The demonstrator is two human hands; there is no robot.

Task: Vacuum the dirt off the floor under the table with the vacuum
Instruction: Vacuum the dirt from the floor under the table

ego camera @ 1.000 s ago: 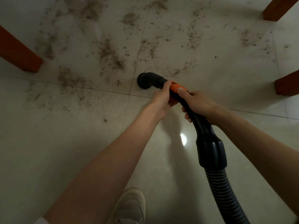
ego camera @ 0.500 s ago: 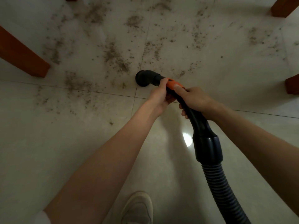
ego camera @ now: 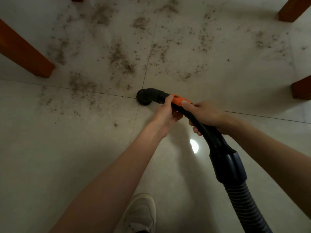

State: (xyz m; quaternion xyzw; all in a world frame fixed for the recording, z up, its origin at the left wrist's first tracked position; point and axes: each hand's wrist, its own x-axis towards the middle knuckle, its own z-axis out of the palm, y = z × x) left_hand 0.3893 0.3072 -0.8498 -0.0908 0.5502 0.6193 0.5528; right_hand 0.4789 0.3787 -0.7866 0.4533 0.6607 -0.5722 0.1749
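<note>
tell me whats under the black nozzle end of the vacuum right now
The nozzle sits mouth-down on the pale floor tile, by a grout line. Dirt lies scattered just beyond it. Whether any dirt is under the mouth cannot be seen; the nozzle covers that spot.

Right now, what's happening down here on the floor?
A person is vacuuming under a table. Both hands grip the vacuum wand: the left hand nearer the nozzle, the right hand behind it with the thumb on the orange part. The nozzle sits at the near edge of the dirt, most of which lies scattered between the wooden table legs, not yet picked up.
</note>
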